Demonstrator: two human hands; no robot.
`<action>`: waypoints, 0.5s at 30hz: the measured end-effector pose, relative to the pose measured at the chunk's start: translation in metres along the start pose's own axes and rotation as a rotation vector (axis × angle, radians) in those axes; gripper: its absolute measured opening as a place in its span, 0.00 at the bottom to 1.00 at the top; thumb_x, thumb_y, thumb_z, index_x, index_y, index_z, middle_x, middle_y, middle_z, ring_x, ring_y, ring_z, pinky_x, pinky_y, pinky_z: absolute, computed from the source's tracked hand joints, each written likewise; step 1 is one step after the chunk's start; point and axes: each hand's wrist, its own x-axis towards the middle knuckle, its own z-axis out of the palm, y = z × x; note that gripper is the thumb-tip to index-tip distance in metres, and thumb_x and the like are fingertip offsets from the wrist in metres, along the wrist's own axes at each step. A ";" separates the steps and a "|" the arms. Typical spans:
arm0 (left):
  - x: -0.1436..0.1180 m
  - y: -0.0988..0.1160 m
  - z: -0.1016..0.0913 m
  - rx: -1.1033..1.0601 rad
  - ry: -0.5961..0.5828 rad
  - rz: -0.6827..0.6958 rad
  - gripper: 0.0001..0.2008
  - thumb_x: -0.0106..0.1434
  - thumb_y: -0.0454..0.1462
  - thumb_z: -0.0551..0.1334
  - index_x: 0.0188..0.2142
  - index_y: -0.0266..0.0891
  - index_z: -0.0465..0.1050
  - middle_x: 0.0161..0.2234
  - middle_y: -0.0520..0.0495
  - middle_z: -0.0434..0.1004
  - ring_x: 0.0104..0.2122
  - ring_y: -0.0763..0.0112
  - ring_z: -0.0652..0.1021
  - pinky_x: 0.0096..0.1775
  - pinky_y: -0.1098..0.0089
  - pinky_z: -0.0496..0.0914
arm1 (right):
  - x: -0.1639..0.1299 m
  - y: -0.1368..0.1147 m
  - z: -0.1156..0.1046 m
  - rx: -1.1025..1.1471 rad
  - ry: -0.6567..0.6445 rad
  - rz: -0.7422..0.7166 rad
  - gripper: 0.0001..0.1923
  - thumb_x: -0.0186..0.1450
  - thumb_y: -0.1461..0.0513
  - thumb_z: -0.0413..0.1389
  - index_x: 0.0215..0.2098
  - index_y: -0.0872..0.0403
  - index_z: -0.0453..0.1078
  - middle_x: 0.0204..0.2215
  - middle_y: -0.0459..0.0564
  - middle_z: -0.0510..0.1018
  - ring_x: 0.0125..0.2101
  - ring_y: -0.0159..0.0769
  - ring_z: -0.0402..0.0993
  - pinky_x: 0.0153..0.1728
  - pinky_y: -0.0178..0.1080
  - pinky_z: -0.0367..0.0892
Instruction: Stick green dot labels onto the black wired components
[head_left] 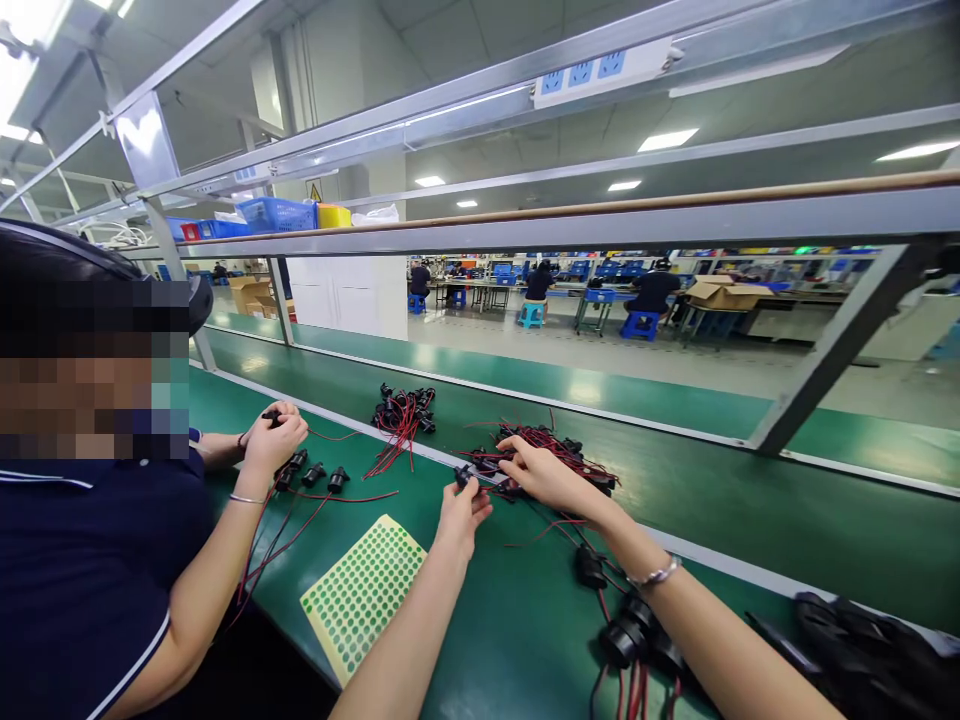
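At the far left, a co-worker in a dark polo shirt is seen, with the co-worker's hands [276, 436] closed round a small black part with red wire. Just beside them, three small black connectors [313, 474] are laid in a row on the green counter [525, 620], their red and black leads trailing toward the co-worker. A yellow sheet of green dot stickers [364, 594] is laid flat on the counter near its front edge. A loose bundle of wired parts [403, 412] is noted farther back. The left hand [463, 513] is raised over the counter, its fingers pinched on a small black connector [463, 477]. The right hand [546, 474] is placed on a pile of wired connectors [581, 455], fingers curled into the wires; what is gripped cannot be told. Larger black round parts [626, 635] lie by the right forearm.
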 end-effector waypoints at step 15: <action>-0.151 0.037 -0.059 0.300 -0.463 0.322 0.21 0.73 0.52 0.63 0.59 0.45 0.70 0.60 0.40 0.76 0.57 0.59 0.78 0.61 0.56 0.72 | -0.125 -0.065 0.019 0.567 0.109 -0.055 0.19 0.74 0.48 0.54 0.33 0.51 0.71 0.25 0.43 0.75 0.28 0.36 0.74 0.30 0.36 0.73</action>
